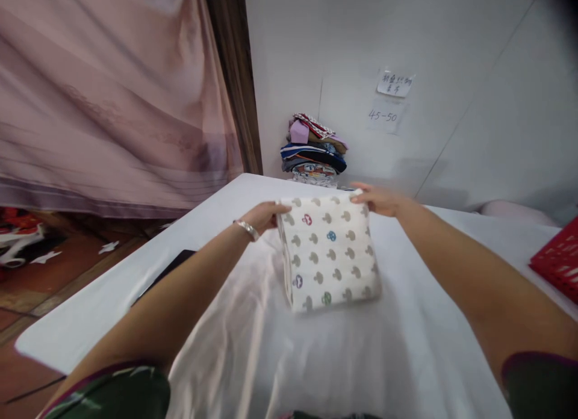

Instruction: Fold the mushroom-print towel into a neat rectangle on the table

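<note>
A folded white cloth (329,253) printed with grey, red and blue mushroom shapes lies on the white-covered table (253,347). My left hand (266,215), with a silver bracelet on its wrist, grips the cloth's far left corner. My right hand (377,199) pinches the far right corner. Both hands are closed on the cloth's far edge, which is slightly lifted.
A stack of folded colourful clothes (313,151) sits at the table's far edge against the white wall. A red basket (557,262) is at the right edge. A dark flat object (169,268) lies at the left. A pink curtain (112,94) hangs left.
</note>
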Demonstrator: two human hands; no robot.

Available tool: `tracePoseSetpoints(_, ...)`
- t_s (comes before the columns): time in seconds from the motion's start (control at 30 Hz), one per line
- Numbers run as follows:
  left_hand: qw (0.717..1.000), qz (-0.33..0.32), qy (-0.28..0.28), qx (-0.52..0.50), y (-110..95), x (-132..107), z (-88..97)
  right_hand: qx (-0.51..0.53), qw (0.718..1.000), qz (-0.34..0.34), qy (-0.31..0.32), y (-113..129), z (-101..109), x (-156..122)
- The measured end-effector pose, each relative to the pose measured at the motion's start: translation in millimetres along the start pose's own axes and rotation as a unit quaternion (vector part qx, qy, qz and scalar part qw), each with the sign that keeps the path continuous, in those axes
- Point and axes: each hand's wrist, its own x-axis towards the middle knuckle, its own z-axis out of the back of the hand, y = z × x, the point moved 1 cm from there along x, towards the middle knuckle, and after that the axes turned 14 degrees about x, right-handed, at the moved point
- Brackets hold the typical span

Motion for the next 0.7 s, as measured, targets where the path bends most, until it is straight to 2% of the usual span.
tracePoseSetpoints(0.07, 0.992, -0.106, -0.019, 0.064, -42.3, 1.7, 7.2, -0.039, 0.996, 0.083, 0.001, 34.9, 5.8, -10.8)
tracePoseSetpoints(0.17, 0.942, -0.279, -0.07, 0.174, -95.4, -5.1, 13.1, -0.138, 0.966, 0.217, -0.018, 74.4, 10.6, -34.5)
tracePoseSetpoints(0.23, 0.886, -0.359, -0.106, 0.274, -108.0, -16.0, 11.3, -0.225, 0.933, 0.277, -0.049, 79.4, 10.9, -53.4)
tracePoseSetpoints(0.27, 0.852, -0.391, -0.124, 0.326, -104.7, -22.4, 8.4, -0.273, 0.911, 0.303, -0.065, 73.0, 10.4, -62.9)
tracePoseSetpoints(0.33, 0.78, -0.443, -0.144, 0.419, -78.3, -35.1, -1.7, -0.368, 0.855, 0.356, -0.082, 41.0, 8.1, -80.5)
tracePoseSetpoints(0.4, 0.719, -0.467, -0.134, 0.496, -30.7, -46.2, -16.0, -0.441, 0.797, 0.407, -0.067, -12.4, 4.8, -95.9)
tracePoseSetpoints(0.47, 0.682, -0.47, -0.101, 0.552, 25.5, -56.0, -32.1, -0.483, 0.769, 0.416, -0.051, -74.8, 1.5, -109.8)
tracePoseSetpoints(0.53, 0.66, -0.477, -0.052, 0.578, 74.8, -65.9, -47.1, -0.507, 0.763, 0.4, -0.024, -130.0, -2.1, -123.2)
tracePoseSetpoints(0.57, 0.652, -0.486, -0.035, 0.581, 92.9, -70.9, -53.2, -0.515, 0.762, 0.392, -0.009, -150.8, -4.1, -129.4)
tracePoseSetpoints(0.63, 0.652, -0.482, -0.029, 0.584, 114.1, -79.5, -61.2, -0.52, 0.758, 0.393, -0.008, -175.1, -7.4, -139.7)
tracePoseSetpoints(0.7, 0.656, -0.476, -0.031, 0.585, 119.3, -86.0, -64.7, -0.52, 0.751, 0.406, -0.017, -181.1, -9.8, -146.4)
